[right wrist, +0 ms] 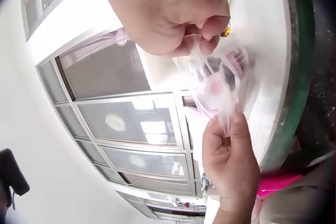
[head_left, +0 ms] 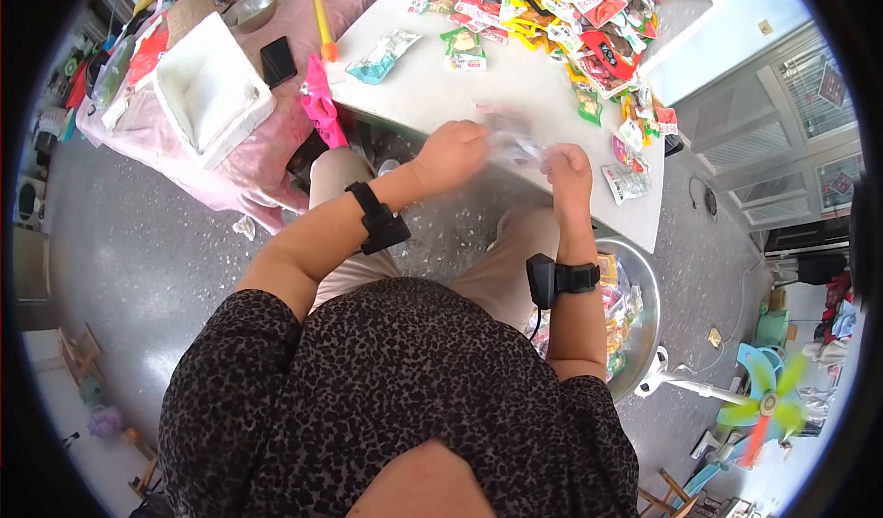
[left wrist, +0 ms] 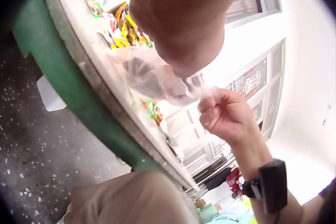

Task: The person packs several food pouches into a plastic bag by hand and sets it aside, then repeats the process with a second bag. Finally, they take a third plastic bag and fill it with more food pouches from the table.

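Note:
Between both hands a clear plastic bag (right wrist: 215,85) is stretched by its edge over the table's front edge. My left hand (head_left: 453,156) pinches one side of it; in the right wrist view that thumb and forefinger press on the film. On the opposite side my right hand (head_left: 571,176) grips a gathered corner, its fingers curled in. Pink and dark printed patches with barcode-like stripes show on or through the bag. It is blurred in the head view. From the left wrist, the near hand covers part of the bag.
A heap of small snack packets (head_left: 552,12) fills the far side of the white table (head_left: 405,95), with loose packets at its right edge. A metal basin (head_left: 651,325) of packets stands by my right arm. At left are a white foam box (head_left: 207,86) and a phone (head_left: 278,62).

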`<state>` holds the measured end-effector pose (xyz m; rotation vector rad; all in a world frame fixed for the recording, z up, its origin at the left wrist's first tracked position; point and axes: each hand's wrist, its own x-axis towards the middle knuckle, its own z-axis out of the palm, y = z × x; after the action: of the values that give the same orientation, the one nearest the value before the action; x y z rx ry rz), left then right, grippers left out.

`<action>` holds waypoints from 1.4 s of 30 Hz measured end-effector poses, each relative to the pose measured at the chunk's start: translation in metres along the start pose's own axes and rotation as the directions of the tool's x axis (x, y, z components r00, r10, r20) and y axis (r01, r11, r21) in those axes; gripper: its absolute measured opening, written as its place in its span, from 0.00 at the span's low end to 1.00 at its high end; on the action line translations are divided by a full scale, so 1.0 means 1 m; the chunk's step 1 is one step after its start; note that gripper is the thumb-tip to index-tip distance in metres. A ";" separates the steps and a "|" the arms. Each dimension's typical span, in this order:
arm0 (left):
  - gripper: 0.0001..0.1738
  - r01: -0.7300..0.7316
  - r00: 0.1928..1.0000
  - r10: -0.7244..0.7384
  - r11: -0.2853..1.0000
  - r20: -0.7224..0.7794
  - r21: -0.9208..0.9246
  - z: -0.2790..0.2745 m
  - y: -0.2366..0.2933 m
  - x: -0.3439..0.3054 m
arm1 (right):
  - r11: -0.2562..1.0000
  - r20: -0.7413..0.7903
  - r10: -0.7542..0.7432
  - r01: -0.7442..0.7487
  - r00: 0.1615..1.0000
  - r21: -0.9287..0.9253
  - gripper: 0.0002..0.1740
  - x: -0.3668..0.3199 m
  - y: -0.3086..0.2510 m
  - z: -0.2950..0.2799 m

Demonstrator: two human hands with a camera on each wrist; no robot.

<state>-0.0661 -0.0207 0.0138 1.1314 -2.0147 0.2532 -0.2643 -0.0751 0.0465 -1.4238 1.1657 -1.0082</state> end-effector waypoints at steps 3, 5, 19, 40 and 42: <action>0.08 -0.059 0.997 0.057 0.997 -0.043 -0.040 -0.016 -0.011 0.024 | 0.952 0.066 -0.142 0.154 0.988 -0.265 0.10 0.010 -0.011 -0.007; 0.06 -0.059 0.998 0.057 0.996 -0.040 -0.073 -0.019 -0.013 0.035 | 0.856 0.120 -0.243 0.271 0.963 -0.441 0.13 0.009 -0.027 -0.009; 0.05 -0.208 0.978 0.208 0.976 -0.014 -0.061 -0.013 -0.011 0.049 | 0.544 0.646 0.026 0.531 0.763 -0.650 0.21 0.064 -0.072 0.016; 0.43 0.453 0.889 -0.326 0.730 0.322 -0.512 -0.038 -0.007 0.054 | 0.618 0.452 -0.246 0.498 0.857 -0.608 0.12 0.044 -0.091 0.010; 0.43 0.499 0.858 -0.292 0.670 0.424 -0.549 -0.040 -0.003 0.053 | 0.629 0.453 -0.213 0.477 0.865 -0.614 0.12 0.037 -0.096 0.012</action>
<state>-0.0575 -0.0358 0.0779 1.1488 -1.7943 -0.8470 -0.2313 -0.1053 0.1403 -2.4318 1.0717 -0.4995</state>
